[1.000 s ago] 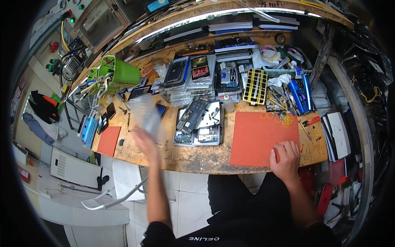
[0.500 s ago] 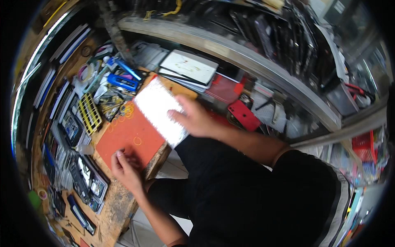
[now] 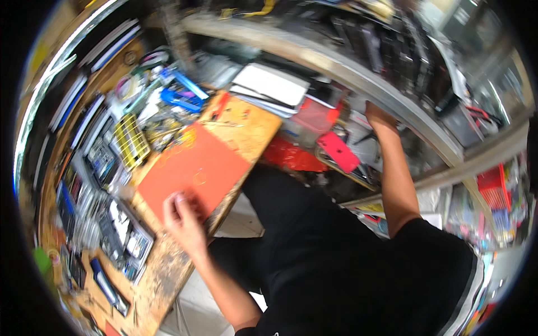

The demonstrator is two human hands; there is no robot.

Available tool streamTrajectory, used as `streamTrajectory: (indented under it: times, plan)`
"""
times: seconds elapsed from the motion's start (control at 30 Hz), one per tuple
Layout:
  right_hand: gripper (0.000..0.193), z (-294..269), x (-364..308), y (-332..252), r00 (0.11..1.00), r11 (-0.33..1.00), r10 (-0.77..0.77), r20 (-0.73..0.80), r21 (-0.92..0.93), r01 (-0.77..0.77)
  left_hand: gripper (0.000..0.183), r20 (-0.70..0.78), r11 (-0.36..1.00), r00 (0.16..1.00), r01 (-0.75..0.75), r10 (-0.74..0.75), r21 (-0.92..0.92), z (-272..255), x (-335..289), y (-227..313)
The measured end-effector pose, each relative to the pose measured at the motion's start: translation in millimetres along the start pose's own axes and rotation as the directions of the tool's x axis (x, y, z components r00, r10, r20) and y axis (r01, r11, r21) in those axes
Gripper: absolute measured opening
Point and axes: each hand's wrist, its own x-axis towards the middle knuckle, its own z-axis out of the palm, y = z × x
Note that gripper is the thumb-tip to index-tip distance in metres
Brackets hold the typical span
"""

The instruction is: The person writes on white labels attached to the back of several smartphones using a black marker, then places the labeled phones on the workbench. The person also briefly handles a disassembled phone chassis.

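Observation:
My left hand [image 3: 185,221] hovers over the near edge of an orange-red mat [image 3: 216,162] on the wooden bench. Its fingers are curled in toward the thumb, and blur hides what they hold, if anything. Yellow rubber bands [image 3: 182,143] lie at the mat's far left edge, with a single rubber band [image 3: 199,178] near its middle. My right arm stretches out to the right, and my right hand [image 3: 381,116] reaches in below a wooden shelf edge. Its fingers are mostly hidden there. Nearest to it are pale papers or packets [image 3: 364,147] and a red phone [image 3: 338,152].
White-topped flat devices [image 3: 269,84] are stacked beyond the bench. A yellow grid tray [image 3: 131,141], blue tools [image 3: 182,99] and phone parts [image 3: 126,232] crowd the left side. The shelf beam [image 3: 336,61] runs above my right hand. A red basket [image 3: 494,187] stands far right.
My right hand has moved right, from above the mat to under the shelf; the shiny white rectangular sheet it held is out of sight. My left hand stays over the mat.

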Motion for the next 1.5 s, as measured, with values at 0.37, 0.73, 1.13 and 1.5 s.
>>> streamTrajectory:
  times: [0.37,0.73,1.13,1.5]
  plan:
    - [0.018,-107,-66,-293,0.559,0.026,-0.804,-0.2,0.929,0.37,0.02,0.097,0.629,0.896,-0.378,0.434,0.679,17,-12,21]
    - [0.007,-102,-82,-315,0.354,0.043,-0.934,-0.046,0.97,0.239,0.018,-0.335,0.95,0.904,-0.186,0.266,0.252,-31,-118,10]
    - [0.012,-151,-204,-262,-0.024,-0.398,-0.917,-0.398,0.913,0.093,0.028,0.361,0.237,0.552,0.737,-0.752,-0.633,-58,-213,-94]
    - [0.008,-101,-103,-325,0.497,-0.067,-0.868,0.01,0.988,-0.138,0.055,-0.708,0.749,0.524,-0.184,-0.473,-0.637,-381,-67,-205]
